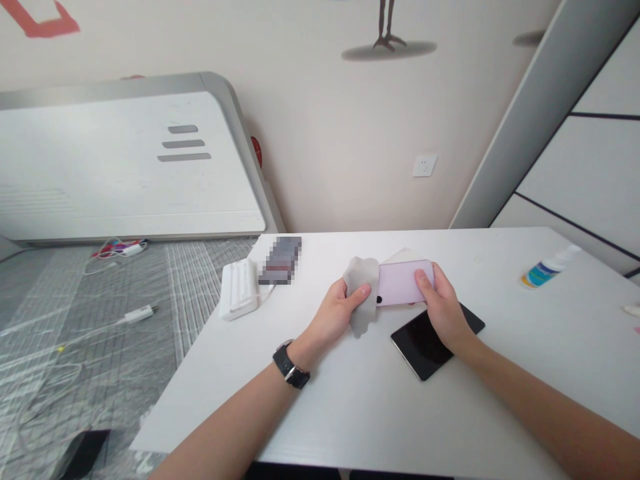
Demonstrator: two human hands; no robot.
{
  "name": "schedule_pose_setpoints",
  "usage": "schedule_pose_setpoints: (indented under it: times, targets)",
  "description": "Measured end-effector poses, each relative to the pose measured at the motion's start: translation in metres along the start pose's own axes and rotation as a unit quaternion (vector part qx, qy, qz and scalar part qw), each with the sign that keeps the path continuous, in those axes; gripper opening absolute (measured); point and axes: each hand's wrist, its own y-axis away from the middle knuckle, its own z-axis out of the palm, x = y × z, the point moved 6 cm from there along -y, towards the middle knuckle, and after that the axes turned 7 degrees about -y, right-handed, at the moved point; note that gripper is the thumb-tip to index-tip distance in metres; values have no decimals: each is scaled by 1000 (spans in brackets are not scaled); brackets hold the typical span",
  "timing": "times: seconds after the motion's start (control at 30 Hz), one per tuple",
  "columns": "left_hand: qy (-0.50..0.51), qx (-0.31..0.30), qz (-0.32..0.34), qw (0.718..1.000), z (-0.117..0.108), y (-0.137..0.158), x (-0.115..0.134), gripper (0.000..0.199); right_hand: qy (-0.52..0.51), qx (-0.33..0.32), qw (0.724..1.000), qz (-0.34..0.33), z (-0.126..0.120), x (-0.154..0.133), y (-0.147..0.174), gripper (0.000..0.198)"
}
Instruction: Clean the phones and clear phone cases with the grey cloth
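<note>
- Nearest the camera, two bare forearms reach over the white tabletop (350, 413); the left one wears a black wristwatch (291, 364).
- Far left, on the grey floor covering, lie white cables with a small adapter (139, 313), and a white power strip (239, 288) sits at the tabletop's left edge.
- Left hand (334, 313): its grip is closed around a grey cleaning cloth (361, 291), thumb on top, pressing the cloth against the left end of the pink phone (404, 282).
- Right hand (443, 308): its grip is clamped on the pink phone's right end, thumb across the top face, holding it just above the tabletop.
- Under the right hand lies a black tablet (423, 343), flat, screen up, partly hidden by the wrist.
- Far right, a small spray bottle (547, 267) lies on its side, well apart from the hands.
- Risk, as I judge it: the phone is pinched only at one end, so a firm push from the cloth could twist it loose and drop it onto the tablet's glass.
</note>
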Motion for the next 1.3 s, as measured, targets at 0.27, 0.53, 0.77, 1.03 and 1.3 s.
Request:
schedule_pose_setpoints:
  times: [0.27,0.53,0.77,1.03,1.3]
  targets:
    - [5,17,-21,1000,-2,0,3,45,16,-36,999,-16,5,-4,5,32]
    - [-17,-37,-60,997,0,0,-5,52,34,-11,999,-32,2,-7,6,30]
    - [77,-28,4,997,5,3,10,47,1,0,1000,-8,1,-2,4,32]
    - [84,-92,-51,991,11,3,-1,42,24,-26,999,-14,2,-4,6,31]
    - [146,-73,-14,986,9,4,2,45,61,-31,998,-15,7,0,-1,35]
